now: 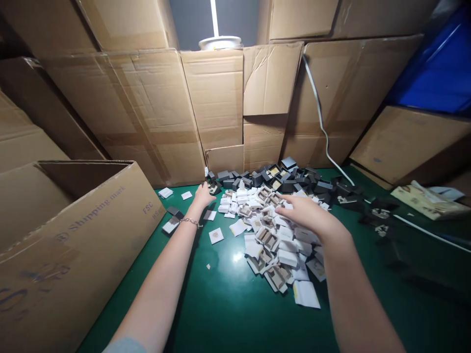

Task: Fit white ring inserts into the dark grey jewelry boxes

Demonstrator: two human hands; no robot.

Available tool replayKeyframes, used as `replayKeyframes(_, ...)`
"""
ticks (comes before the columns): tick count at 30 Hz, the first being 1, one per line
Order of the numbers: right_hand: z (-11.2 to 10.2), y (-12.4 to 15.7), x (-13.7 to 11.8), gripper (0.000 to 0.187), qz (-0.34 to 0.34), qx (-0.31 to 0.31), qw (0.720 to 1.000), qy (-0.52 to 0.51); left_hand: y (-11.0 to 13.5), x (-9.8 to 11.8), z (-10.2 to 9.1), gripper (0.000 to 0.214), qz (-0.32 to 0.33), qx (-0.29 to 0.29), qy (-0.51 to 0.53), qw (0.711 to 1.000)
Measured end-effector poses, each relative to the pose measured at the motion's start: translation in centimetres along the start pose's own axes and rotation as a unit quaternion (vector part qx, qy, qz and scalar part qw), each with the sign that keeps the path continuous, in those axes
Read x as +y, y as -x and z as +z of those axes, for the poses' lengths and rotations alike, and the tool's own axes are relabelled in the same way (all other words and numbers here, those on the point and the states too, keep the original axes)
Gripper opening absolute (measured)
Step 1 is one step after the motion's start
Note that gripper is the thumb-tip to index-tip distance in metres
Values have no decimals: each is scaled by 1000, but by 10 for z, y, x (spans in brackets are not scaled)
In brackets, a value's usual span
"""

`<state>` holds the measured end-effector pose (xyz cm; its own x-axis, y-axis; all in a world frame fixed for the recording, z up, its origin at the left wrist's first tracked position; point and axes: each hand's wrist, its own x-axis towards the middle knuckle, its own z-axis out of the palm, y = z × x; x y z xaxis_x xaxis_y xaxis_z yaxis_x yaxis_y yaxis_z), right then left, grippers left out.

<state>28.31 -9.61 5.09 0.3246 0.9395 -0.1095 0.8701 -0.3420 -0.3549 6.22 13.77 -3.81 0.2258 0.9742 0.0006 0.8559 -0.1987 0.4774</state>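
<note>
My left hand (203, 197) reaches to the far side of the table, beside the left end of a heap of small black boxes (253, 179). Its thumb and fingers are apart at the edge of an open black box (214, 187), and I see no firm grip on it. My right hand (303, 212) is over the pile of white folded card inserts (274, 230), palm down with fingers stretched out, holding nothing visible. Part of the pile is hidden under that hand. Several flat white cards (216, 236) lie loose near my left wrist.
A large open carton (91, 220) stands at left. Stacked cardboard boxes (147, 108) wall off the back. A white cable (320, 115) runs down at right across the green table (221, 304). Crumpled packaging (429, 200) and a blue bin (437, 68) are at right.
</note>
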Motion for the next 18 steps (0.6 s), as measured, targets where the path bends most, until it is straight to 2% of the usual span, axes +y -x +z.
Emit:
replayKeyframes(2, 1, 0, -3, 53, -11, -11, 1000, 4, -10, -2, 2, 82, -24, 5, -12, 1000)
replayKeyframes(6, 8, -2, -18, 50, -28, -32, 999, 11, -20, -7, -4, 60, -54, 14, -29, 998)
replayKeyframes(8, 21, -4, -34, 43, -40, -9, 998, 39, -21, -9, -3, 73, -54, 27, -24, 998)
replayKeyframes(10, 44, -5, -54, 35, -79, 25, 992, 98, -22, -10, 1, 97, -40, 36, -12, 998)
replayKeyframes(11, 59, -5, -65, 35, -134, 18, 985, 104, -22, -11, 4, 102, -25, 34, -7, 999)
replayKeyframes(12, 75, -5, -74, 40, -187, 17, 977, 103, -22, -11, 5, 104, -8, 32, -4, 999)
replayKeyframes(14, 107, -2, -89, 50, -242, 10, 962, 124, -22, -10, 7, 97, 19, 26, -7, 999)
replayKeyframes(16, 132, 2, -97, 53, -213, -53, 961, 166, -20, -10, 4, 87, 27, 27, -18, 999)
replayKeyframes(18, 144, 8, -101, 52, -188, -83, 962, 178, -15, -9, -2, 81, 23, 31, -29, 999)
